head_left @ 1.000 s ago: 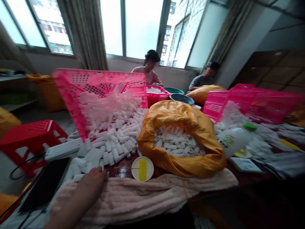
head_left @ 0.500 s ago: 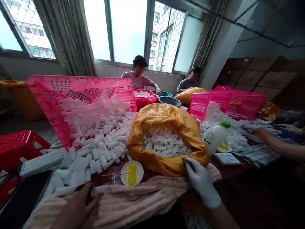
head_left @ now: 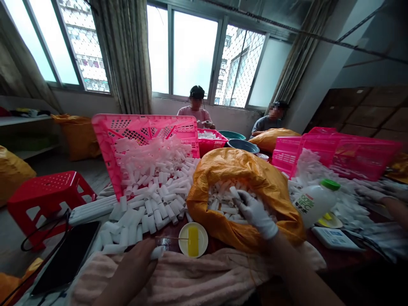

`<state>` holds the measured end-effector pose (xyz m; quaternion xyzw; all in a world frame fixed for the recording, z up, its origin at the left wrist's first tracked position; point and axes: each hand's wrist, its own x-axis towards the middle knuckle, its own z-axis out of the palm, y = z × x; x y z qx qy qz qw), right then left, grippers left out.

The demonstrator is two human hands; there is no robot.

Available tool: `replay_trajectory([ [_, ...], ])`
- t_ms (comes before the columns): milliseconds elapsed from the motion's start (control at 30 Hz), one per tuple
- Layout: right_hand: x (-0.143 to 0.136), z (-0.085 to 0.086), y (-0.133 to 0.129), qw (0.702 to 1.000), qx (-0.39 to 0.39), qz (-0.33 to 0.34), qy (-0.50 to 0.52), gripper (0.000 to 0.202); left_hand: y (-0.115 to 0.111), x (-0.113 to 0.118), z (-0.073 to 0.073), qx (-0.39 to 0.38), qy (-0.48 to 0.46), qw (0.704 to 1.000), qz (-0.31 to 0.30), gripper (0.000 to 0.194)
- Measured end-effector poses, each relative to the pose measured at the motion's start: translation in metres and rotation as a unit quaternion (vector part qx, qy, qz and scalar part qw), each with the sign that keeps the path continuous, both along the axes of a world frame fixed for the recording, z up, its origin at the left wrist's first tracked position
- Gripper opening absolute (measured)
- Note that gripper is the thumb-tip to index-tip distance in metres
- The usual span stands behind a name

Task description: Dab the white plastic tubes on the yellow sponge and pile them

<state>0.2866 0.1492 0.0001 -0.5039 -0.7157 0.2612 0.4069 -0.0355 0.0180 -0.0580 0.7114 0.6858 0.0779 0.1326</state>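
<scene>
My right hand (head_left: 256, 214), in a white glove with dark fingertips, reaches into the mouth of an orange woven sack (head_left: 204, 227). Its fingers are closed on a short white tube (head_left: 235, 192), above many similar tubes in the sack. My bare left hand (head_left: 138, 261) rests over a pink towel (head_left: 194, 280) at the table's near edge. A white tube (head_left: 157, 252) sticks out from its closed fingers; the hand's back hides the rest. Between the hands is a small white plate (head_left: 204, 244) with a yellow block (head_left: 193, 241) and a thin stick (head_left: 168, 238).
A pink crate (head_left: 106, 148) lies tipped behind a heap of white tubes (head_left: 159, 191). Farther right stand a green-capped bottle (head_left: 314, 204), a white box-shaped device (head_left: 338, 239) and another pink crate (head_left: 360, 155). A phone (head_left: 66, 257) and red stool (head_left: 52, 195) are left. Co-workers sit opposite and right.
My right hand has moved from the sack's front rim into its mouth and taken hold of a tube. My left hand stays by the towel with its tube. The view has turned left.
</scene>
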Motion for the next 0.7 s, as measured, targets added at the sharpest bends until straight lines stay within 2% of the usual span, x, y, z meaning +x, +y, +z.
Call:
replay_trajectory([
  [67, -0.023, -0.013, -0.027, 0.992, -0.064, 0.093, 0.054, 0.032, 0.011, 0.009, 0.001, 0.035, -0.022, 0.999, -0.014, 0.026],
  [133, -0.046, -0.032, -0.045, 0.982, -0.086, 0.152, 0.066, 0.031, 0.025, 0.019, 0.001, 0.040, -0.012, 0.999, -0.016, 0.024],
  [200, -0.063, -0.050, -0.048, 0.985, -0.071, 0.153, 0.036, 0.029, 0.039, 0.028, -0.001, 0.020, 0.006, 1.000, -0.005, 0.021],
  [300, -0.075, -0.070, -0.037, 0.992, -0.044, 0.119, -0.007, 0.027, 0.050, 0.033, -0.010, -0.022, -0.005, 1.000, 0.002, 0.018],
  [400, -0.080, -0.078, -0.026, 0.993, -0.019, 0.117, 0.000, 0.028, 0.053, 0.032, -0.021, -0.017, -0.048, 0.999, 0.009, 0.017],
  [500, -0.089, -0.081, -0.022, 0.990, -0.033, 0.125, 0.058, 0.028, 0.052, 0.031, -0.031, 0.009, -0.072, 0.997, 0.015, 0.015],
  [600, -0.100, -0.082, -0.023, 0.982, -0.069, 0.134, 0.118, 0.037, 0.052, 0.032, -0.036, 0.020, -0.062, 0.998, 0.007, 0.015],
  [700, -0.101, -0.078, -0.027, 0.984, -0.070, 0.131, 0.101, 0.034, 0.052, 0.034, -0.037, 0.022, -0.047, 0.999, 0.002, 0.015],
])
